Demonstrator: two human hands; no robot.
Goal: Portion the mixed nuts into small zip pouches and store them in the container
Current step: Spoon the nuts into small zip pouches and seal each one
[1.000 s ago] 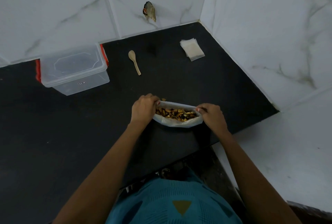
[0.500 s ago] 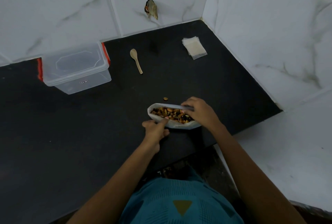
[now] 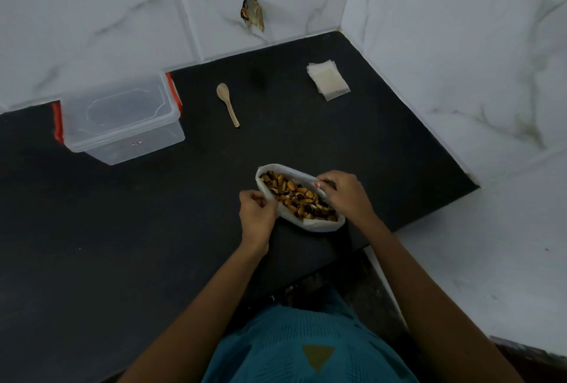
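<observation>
A white bag of mixed nuts (image 3: 319, 226) lies open on the black counter (image 3: 153, 244), its mouth spread wide and the nuts (image 3: 296, 197) showing. My left hand (image 3: 257, 216) pinches the bag's near left rim. My right hand (image 3: 343, 195) grips the far right rim with curled fingers. A clear lidded container (image 3: 122, 115) with red clips stands at the back left. A small stack of zip pouches (image 3: 328, 80) lies at the back right. A wooden spoon (image 3: 228, 103) lies between them.
White marbled walls close the counter at the back and right, with a small fitting (image 3: 253, 14) on the back wall. The counter's front edge runs just under my forearms. A white ledge (image 3: 491, 259) lies to the right.
The bag has been turned slantwise and its mouth pulled wider. My left hand went from the far left rim to the near rim; my right hand shifted to the far right rim.
</observation>
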